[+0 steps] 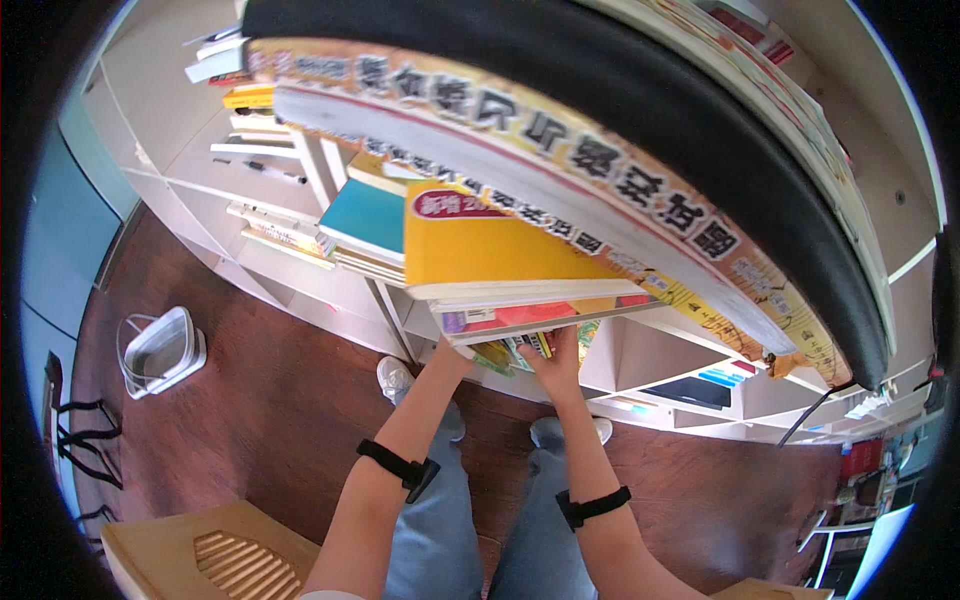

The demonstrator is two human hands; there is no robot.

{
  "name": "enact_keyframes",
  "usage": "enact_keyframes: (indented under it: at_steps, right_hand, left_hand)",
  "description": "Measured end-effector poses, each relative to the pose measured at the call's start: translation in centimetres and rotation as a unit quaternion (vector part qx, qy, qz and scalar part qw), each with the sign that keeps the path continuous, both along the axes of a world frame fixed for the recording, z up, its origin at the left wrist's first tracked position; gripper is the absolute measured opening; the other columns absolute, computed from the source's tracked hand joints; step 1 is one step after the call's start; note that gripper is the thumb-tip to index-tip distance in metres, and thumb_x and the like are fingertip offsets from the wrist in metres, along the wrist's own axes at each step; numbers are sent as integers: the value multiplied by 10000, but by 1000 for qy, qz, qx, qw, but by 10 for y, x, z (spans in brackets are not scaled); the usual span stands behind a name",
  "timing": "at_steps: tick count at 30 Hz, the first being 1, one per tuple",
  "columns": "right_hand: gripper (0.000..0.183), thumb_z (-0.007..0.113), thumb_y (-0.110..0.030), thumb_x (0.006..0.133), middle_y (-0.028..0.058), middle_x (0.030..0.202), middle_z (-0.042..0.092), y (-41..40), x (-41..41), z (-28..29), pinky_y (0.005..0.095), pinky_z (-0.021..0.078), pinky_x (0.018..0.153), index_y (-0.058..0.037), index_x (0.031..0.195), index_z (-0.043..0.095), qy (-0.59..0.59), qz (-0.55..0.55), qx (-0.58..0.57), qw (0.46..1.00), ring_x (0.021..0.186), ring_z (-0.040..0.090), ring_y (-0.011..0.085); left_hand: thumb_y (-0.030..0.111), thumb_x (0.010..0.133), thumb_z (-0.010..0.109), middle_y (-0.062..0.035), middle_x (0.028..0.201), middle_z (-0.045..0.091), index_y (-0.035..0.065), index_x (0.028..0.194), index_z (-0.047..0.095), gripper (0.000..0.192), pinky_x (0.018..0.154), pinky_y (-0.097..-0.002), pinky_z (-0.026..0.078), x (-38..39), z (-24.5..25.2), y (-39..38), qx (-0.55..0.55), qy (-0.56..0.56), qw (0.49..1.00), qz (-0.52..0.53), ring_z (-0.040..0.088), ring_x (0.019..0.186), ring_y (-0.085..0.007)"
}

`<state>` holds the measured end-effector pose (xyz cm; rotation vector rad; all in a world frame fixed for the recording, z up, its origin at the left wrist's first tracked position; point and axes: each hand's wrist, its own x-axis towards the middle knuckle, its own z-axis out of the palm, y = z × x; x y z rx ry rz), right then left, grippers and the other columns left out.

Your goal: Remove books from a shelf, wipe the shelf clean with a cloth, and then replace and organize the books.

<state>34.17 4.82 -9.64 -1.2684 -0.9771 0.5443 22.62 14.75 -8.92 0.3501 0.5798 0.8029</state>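
Both of my arms reach down to the bookshelf, below a stack with a thick yellow book point(495, 251) on top and a red-covered book point(555, 309) lower in it. My left hand point(456, 356) is mostly hidden beneath the stack's near edge, so its fingers do not show. Colourful books point(495, 355) with green and yellow covers are partly visible between the hands. Around their right side is my right hand point(556, 367), thumb in front and other fingers partly covered. A teal book point(365, 217) lies left of the yellow one.
Large upright books point(487, 112) and a black-spined volume point(600, 97) loom close at the top. A pen point(276, 172) lies on the left shelf. On the wooden floor stands a white bucket point(161, 356). Cardboard boxes point(217, 547) flank me; a black tablet-like object point(690, 393) sits in a right compartment.
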Motion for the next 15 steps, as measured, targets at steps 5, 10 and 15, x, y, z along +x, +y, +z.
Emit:
enact_keyframes:
  at_steps: [5, 10, 15]
  right_hand:
    - [590, 749, -136, 641, 135, 1114, 503, 5, 26, -9, 333, 427, 883, 2, 1133, 453, -170, -1, -129, 977, 1043, 512, 232]
    - [467, 788, -161, 588, 114, 988, 615, 10, 22, 12, 352, 446, 824, -33, 997, 600, -214, -5, -117, 970, 946, 577, 268]
    - [400, 744, -210, 640, 127, 980, 619, 11, 35, -12, 382, 447, 814, -51, 982, 611, -328, -76, -105, 936, 930, 578, 302]
  left_hand:
    - [541, 856, 366, -72, 1206, 486, 136, 1244, 409, 563, 922, -399, 415, -3, -20, 12, 27, 16, 1000, 1, 494, 1082, -232]
    - [514, 867, 370, -75, 1192, 493, 126, 1229, 418, 533, 919, -398, 417, -9, -32, 21, 43, 31, 999, 5, 496, 1076, -230]
    - [486, 878, 375, -79, 1178, 500, 117, 1214, 427, 502, 916, -396, 418, -13, -39, 25, 50, 36, 998, 8, 497, 1070, -229]
